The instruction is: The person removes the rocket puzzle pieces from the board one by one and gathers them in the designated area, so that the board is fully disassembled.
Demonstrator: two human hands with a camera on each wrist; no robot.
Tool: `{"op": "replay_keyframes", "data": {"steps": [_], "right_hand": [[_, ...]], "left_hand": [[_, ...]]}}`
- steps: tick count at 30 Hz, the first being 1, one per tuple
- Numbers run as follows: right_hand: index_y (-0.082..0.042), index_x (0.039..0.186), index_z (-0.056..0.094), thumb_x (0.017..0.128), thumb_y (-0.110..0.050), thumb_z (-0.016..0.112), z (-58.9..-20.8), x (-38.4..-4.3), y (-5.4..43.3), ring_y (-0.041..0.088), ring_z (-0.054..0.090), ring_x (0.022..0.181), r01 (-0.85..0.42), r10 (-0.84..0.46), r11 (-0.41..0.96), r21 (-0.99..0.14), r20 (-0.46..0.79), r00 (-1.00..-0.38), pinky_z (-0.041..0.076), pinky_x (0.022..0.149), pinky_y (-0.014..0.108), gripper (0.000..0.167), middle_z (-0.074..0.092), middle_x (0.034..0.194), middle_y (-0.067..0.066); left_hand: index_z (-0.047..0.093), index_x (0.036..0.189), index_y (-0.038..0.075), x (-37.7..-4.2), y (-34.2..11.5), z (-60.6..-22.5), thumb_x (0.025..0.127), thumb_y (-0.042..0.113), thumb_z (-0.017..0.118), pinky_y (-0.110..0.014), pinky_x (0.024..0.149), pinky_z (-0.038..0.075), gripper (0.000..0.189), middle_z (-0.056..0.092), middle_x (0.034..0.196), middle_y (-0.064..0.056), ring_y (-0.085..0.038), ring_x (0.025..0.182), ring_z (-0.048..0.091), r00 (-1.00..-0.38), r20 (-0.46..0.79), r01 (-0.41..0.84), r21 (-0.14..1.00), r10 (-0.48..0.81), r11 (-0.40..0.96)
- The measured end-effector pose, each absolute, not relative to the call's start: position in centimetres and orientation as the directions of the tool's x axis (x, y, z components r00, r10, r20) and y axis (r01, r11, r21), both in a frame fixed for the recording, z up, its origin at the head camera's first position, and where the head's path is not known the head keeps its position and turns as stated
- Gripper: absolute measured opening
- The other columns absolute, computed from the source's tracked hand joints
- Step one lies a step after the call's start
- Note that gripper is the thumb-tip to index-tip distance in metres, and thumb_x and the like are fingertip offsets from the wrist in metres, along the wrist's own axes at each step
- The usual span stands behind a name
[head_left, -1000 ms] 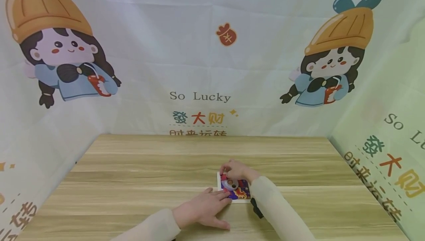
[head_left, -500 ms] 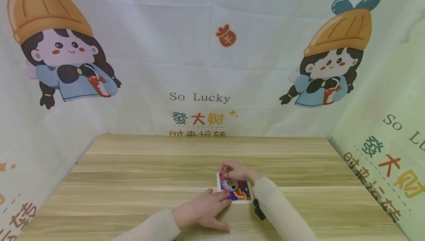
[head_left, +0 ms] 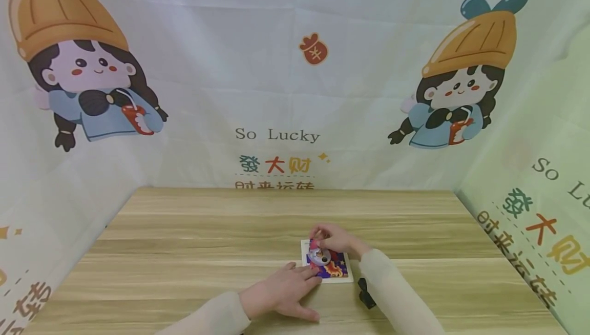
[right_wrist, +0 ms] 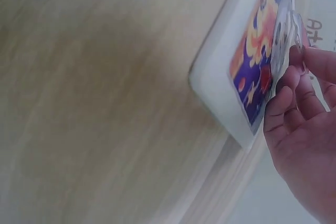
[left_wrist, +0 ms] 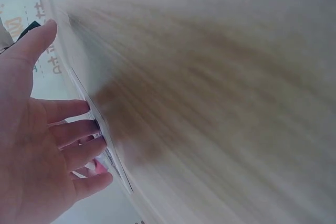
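the white-bordered card [right_wrist: 218, 87] bears a purple picture [head_left: 338, 270] with orange-yellow swirls and stars, the table [head_left: 207, 225] is streaked in pale and darker brown grain, the sleeves [head_left: 398, 291] are plain cream, and the off-white backdrop [head_left: 216, 74] carries orange-hatted, blue-clad cartoon figures [head_left: 465, 48].

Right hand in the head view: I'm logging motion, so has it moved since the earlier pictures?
Yes, the right hand has shifted slightly to the right, judged against the printed "So Lucky" lettering.
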State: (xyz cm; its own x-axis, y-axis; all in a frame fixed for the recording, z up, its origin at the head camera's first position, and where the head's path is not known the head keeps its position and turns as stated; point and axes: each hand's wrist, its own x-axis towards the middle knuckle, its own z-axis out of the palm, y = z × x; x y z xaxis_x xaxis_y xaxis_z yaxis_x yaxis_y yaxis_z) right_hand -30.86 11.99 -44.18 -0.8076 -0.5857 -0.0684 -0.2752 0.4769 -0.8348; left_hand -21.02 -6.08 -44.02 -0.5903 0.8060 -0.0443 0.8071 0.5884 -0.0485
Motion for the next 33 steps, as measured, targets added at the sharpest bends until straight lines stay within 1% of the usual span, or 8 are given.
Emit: {"op": "replay_keyframes", "data": {"steps": [5,12,16,20,24,28,30,33], "right_hand": [[-0.005,0.1,0.055,0.08,0.002,0.051,-43.8,-30.8,13.1,0.021,0.053,0.075,-0.229,-0.57,0.467,-0.854,-0.093,-0.816,0.046,0.064,0.033,0.022,0.054,0.086,0.009],[-0.009,0.099,0.056,0.08,-0.003,0.054,-43.6,-30.8,14.8,0.021,0.052,0.078,-0.234,-0.545,0.504,-0.831,-0.096,-0.833,0.045,0.067,0.035,0.02,0.054,0.087,0.009],[-0.006,0.1,0.056,0.081,-0.002,0.053,-43.5,-30.9,15.8,0.02,0.051,0.079,-0.278,-0.56,0.509,-0.814,-0.068,-0.826,0.043,0.068,0.034,0.02,0.054,0.088,0.008],[-0.001,0.104,0.054,0.081,-0.002,0.051,-43.2,-30.9,16.9,0.019,0.051,0.08,-0.342,-0.592,0.513,-0.787,-0.036,-0.805,0.043,0.069,0.033,0.023,0.055,0.089,0.009],[0.004,0.105,0.052,0.08,0.0,0.05,-42.8,-30.8,17.7,0.02,0.051,0.081,-0.372,-0.621,0.488,-0.79,-0.014,-0.784,0.043,0.069,0.033,0.026,0.055,0.091,0.011],[0.006,0.104,0.051,0.076,0.006,0.048,-42.6,-30.7,18.6,0.024,0.05,0.083,-0.362,-0.628,0.457,-0.812,-0.007,-0.779,0.043,0.068,0.036,0.028,0.054,0.092,0.013],[0.008,0.103,0.05,0.076,0.009,0.047,-42.0,-30.2,18.8,0.028,0.05,0.082,-0.356,-0.625,0.448,-0.82,-0.002,-0.781,0.043,0.067,0.038,0.027,0.054,0.091,0.016],[0.009,0.102,0.05,0.076,0.01,0.047,-41.9,-30.0,19.4,0.027,0.05,0.08,-0.351,-0.615,0.456,-0.818,-0.005,-0.788,0.043,0.066,0.038,0.027,0.053,0.089,0.019]], "left_hand": [[0.047,0.126,0.012,-21.0,-6.1,-44.1,0.077,0.066,0.044,-0.042,0.092,0.033,0.074,0.041,0.132,-0.007,-0.02,0.119,0.038,-0.59,-0.037,0.807,-0.056,0.807,0.588],[0.047,0.127,0.012,-20.9,-6.1,-44.1,0.077,0.067,0.044,-0.042,0.093,0.032,0.074,0.04,0.133,-0.006,-0.02,0.12,0.037,-0.602,-0.053,0.798,-0.049,0.797,0.6],[0.046,0.128,0.012,-20.9,-6.0,-44.1,0.077,0.067,0.044,-0.042,0.093,0.032,0.075,0.04,0.133,-0.006,-0.019,0.121,0.036,-0.609,-0.067,0.793,-0.041,0.791,0.607],[0.045,0.129,0.012,-21.0,-6.0,-44.1,0.077,0.067,0.044,-0.042,0.094,0.031,0.076,0.039,0.134,-0.006,-0.019,0.121,0.035,-0.61,-0.07,0.792,-0.034,0.789,0.609],[0.045,0.129,0.011,-21.0,-6.0,-44.2,0.077,0.066,0.044,-0.042,0.093,0.032,0.075,0.039,0.134,-0.006,-0.019,0.121,0.035,-0.604,-0.067,0.797,-0.035,0.794,0.603],[0.045,0.129,0.012,-21.0,-6.0,-44.1,0.077,0.067,0.044,-0.041,0.093,0.032,0.076,0.038,0.134,-0.006,-0.019,0.121,0.035,-0.605,-0.073,0.796,-0.034,0.793,0.604],[0.045,0.129,0.011,-21.0,-6.1,-44.1,0.077,0.067,0.044,-0.041,0.093,0.032,0.076,0.038,0.134,-0.006,-0.018,0.121,0.035,-0.602,-0.07,0.799,-0.034,0.796,0.601],[0.045,0.129,0.012,-21.0,-6.1,-44.2,0.077,0.067,0.044,-0.041,0.093,0.032,0.076,0.038,0.134,-0.006,-0.018,0.121,0.035,-0.602,-0.067,0.799,-0.032,0.796,0.601]]}}
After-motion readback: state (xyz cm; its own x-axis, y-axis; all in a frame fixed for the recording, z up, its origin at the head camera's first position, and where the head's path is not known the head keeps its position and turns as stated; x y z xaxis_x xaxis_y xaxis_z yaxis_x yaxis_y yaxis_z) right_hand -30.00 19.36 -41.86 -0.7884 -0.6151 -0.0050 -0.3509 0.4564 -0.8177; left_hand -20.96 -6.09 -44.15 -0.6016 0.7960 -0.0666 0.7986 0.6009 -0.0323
